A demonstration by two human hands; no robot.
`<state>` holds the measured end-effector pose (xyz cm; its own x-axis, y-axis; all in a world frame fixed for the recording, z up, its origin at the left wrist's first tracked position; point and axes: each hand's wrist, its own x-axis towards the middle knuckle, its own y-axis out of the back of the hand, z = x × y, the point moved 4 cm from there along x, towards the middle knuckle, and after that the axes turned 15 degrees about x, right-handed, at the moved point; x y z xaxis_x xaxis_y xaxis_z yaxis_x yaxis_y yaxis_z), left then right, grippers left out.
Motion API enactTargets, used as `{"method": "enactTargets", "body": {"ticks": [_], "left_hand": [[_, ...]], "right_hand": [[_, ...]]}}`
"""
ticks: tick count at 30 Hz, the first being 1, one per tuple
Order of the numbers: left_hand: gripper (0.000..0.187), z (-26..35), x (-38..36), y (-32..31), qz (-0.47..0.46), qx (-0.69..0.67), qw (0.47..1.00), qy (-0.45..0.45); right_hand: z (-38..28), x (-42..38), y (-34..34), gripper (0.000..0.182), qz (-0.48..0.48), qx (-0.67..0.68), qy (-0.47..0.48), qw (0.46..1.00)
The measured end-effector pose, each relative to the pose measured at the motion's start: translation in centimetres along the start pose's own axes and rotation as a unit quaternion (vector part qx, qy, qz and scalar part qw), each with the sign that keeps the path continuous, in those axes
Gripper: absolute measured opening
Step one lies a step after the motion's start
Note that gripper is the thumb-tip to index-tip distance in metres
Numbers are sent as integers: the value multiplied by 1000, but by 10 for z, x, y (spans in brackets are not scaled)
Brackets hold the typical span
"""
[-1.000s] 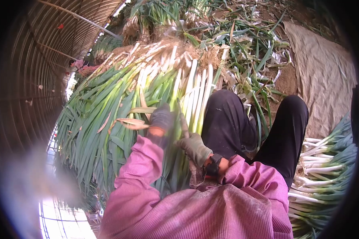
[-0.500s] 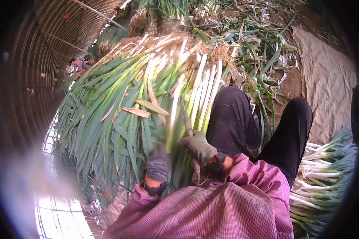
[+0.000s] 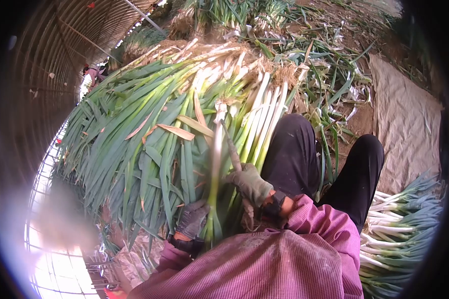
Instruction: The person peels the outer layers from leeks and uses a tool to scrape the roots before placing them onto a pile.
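Note:
A large pile of green onions (image 3: 134, 129) lies in front of me, roots at the top and green leaves hanging toward the lower left. My left hand (image 3: 192, 219), in a dark grey glove, is closed round the green part of one upright onion (image 3: 216, 159). Its root end points up. My right hand (image 3: 250, 184), in a grey-green glove, is wrapped round a long thin tool (image 3: 233, 153) with a narrow tip, which lies close beside the onion's white stalk. Several white-stalked onions (image 3: 264, 119) rest just right of the tool.
Trimmed leaves and peelings (image 3: 334, 89) litter the ground beyond my knees. A beige cloth (image 3: 404, 119) lies at the right, above a row of cleaned onions (image 3: 394, 229). Another person (image 3: 93, 74) is far off at the left, by the curved wall.
The onion in my left hand now stands more upright, its root end in plain view. My left hand has moved slightly down. The view has shifted a little.

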<state>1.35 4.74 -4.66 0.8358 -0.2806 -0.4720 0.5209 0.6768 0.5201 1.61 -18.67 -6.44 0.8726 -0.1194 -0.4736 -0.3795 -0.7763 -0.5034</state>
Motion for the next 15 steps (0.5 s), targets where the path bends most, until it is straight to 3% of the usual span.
{"method": "enactTargets", "body": {"ticks": [7,10,13,15], "left_hand": [[23,-35,15,15,-25,-30,999,-8],[36,-57,23,4,-46,-186,981,-24],[48,-52,11,-8,-200,-327,923,-21],[52,-48,8,-12,-177,-289,941,-12]], "right_hand": [[3,18,-6,32,18,26,33,999],[3,38,-7,33,5,37,10,999],[-25,8,-13,45,-25,6,-15,1000],[-19,-1,-12,45,-37,15,-35,999]]}}
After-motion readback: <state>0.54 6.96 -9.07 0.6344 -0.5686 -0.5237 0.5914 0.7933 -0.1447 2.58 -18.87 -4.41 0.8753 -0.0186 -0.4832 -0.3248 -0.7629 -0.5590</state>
